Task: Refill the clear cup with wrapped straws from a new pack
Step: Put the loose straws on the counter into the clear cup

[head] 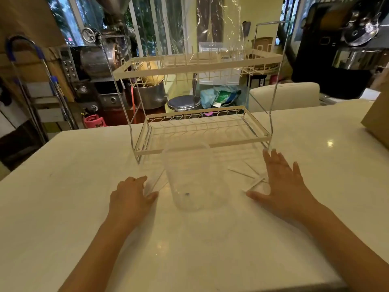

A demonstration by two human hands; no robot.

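Cup (194,180) stands on the white bench (210,249), centre, just in front of the two-tier wire rack (202,131). It looks empty: clear walls, only a small dark speck at the bottom, no straws standing inside.

Left hand (131,197) rests on the bench just left of the cup, fingers curled, thumb and fingertips touching the near end of a thin wrapped straw (155,182) that lies slanting toward the rack. Whether it is pinched or only touched, cannot tell.

Right hand (286,182) lies flat, fingers spread, released, palm down at the edge of a few loose straws (250,178) scattered right of the cup. It is grasping nothing.

Clear plastic film (219,28) hangs above the rack's top tier; whether it is the pack's wrapper I cannot tell.

Progress, as judged: early. A handful of straws are out on the bench, none in the cup. Left to do: gather them, stand them in the cup, fetch more.

Writing: none legible. No brand shows on the cup, straws or the cardboard box (376,114) at far right.
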